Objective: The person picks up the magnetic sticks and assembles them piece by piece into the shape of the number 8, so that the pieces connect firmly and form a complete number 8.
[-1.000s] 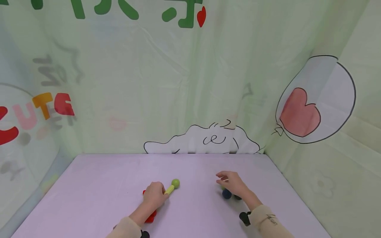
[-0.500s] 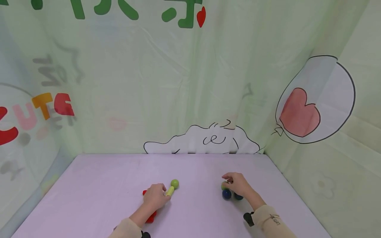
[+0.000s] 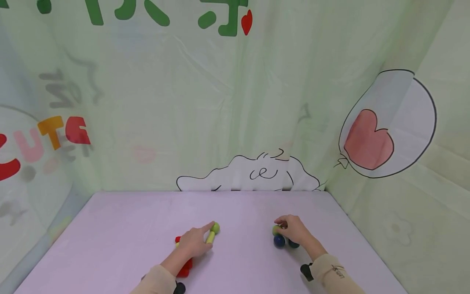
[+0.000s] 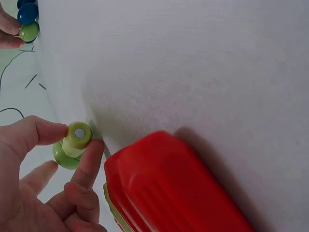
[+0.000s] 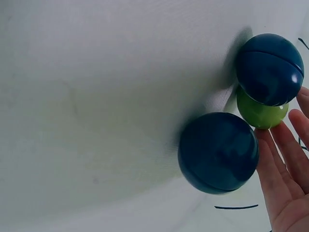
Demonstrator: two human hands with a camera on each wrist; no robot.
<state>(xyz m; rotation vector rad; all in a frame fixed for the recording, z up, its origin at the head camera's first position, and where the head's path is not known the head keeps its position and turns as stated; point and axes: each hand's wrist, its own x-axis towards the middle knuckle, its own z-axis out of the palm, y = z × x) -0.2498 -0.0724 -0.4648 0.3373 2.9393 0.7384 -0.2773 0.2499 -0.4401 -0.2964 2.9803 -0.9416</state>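
Tabletop (image 3: 110, 241) is not preventing rolling, I am guessing remotely, so between its side edges the left hand (image 3: 193, 243) is pinching a yellow rod (image 3: 210, 237) and the right hand (image 3: 295, 229) a green ball (image 5: 262, 113).

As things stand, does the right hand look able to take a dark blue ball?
Probably yes: a dark blue ball sits uncovered beside the right hand, whose fingers may first need to leave the green ball.
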